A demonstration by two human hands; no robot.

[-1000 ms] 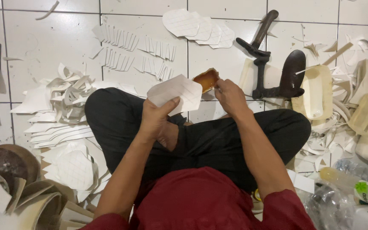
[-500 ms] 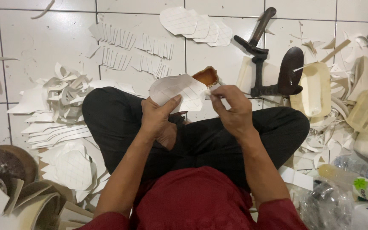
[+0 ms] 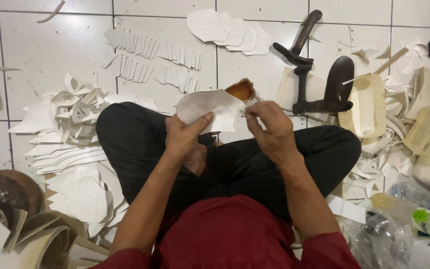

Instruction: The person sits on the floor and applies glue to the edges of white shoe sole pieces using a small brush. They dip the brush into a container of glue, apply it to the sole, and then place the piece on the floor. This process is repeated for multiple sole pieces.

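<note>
I sit cross-legged on a white tiled floor. My left hand grips a white quilted cut piece from below, thumb on top. My right hand pinches the right edge of the same piece with its fingertips. Just beyond the piece sits a small open tin of amber glue, partly hidden by the piece.
A black iron shoe last stand stands to the right, with yellowish containers beside it. White cut pieces lie in stacks at left and far centre. Rows of small strips lie ahead. Plastic bottles lie at lower right.
My right hand has moved left from the glue tin onto the edge of the white piece. The piece now sits lower and flatter between both hands.
</note>
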